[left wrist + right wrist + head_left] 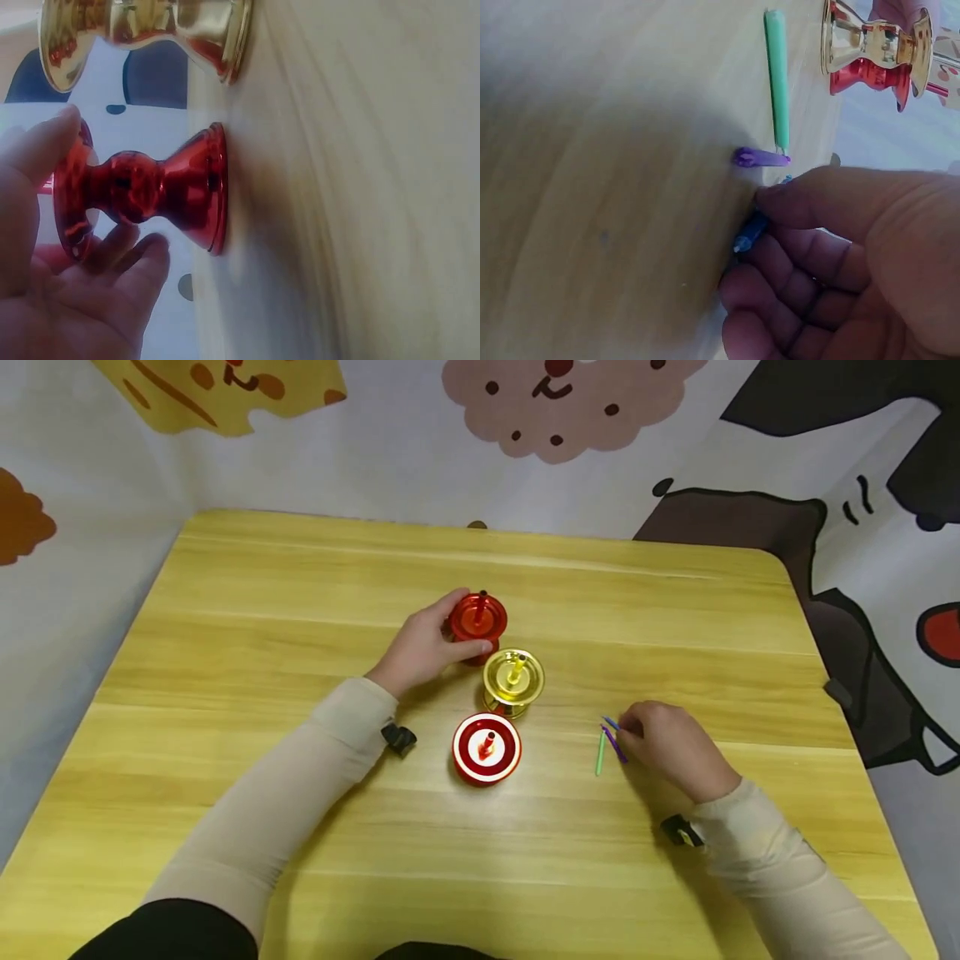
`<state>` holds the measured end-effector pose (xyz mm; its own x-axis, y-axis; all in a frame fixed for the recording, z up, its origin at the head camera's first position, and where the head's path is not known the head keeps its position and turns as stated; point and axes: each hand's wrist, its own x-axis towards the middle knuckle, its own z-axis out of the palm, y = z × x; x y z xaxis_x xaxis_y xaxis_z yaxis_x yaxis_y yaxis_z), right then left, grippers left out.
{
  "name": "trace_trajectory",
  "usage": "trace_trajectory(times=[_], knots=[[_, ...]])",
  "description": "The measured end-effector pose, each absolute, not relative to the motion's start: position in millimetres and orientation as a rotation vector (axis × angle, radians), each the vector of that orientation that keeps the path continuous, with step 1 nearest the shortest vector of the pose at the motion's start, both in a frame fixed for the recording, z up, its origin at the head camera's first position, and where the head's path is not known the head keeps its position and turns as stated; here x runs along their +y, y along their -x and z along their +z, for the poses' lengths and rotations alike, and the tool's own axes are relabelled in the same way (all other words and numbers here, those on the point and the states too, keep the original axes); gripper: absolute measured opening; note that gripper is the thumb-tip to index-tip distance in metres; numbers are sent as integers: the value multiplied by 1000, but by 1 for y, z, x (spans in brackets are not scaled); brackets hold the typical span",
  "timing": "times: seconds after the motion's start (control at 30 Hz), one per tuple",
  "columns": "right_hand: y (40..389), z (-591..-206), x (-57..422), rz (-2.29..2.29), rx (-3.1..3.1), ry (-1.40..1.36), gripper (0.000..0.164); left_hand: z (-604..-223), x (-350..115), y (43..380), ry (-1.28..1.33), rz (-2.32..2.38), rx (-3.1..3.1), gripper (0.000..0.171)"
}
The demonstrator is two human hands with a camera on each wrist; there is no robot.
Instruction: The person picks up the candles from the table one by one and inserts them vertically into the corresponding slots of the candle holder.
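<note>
My left hand [422, 650] holds the shiny red candle holder [477, 625] by its dish, thumb on the near side and fingers round the far side. In the left wrist view the red holder's flared base is upright at the tabletop. Over to the right, my right hand [675, 745] pinches a small blue candle [751, 229] between thumb and fingers, low over the wood. Beside those fingertips lie a purple candle [617, 747] and a light green candle [600, 755]. Part of the blue candle is hidden by the thumb.
A gold candle holder [498, 680] stands just nearer than the red one. Closer still is a red candle holder with a white-ringed top [486, 768]. The wooden table [300, 568] meets a cartoon-print cloth [375, 485] at its back and sides.
</note>
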<state>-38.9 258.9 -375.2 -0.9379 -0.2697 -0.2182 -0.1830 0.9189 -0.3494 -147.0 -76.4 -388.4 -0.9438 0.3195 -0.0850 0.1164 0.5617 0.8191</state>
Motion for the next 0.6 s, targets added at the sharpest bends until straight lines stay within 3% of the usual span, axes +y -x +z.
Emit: trace_trajectory(times=[0.17,0.6], knots=[[38,-376,258,-517,2809,269,15,-387,-75,147,-342,1359,2539,86],[38,-370,250,-801,3034,222,5,-387,-76,147,-326,1372,2526,90]])
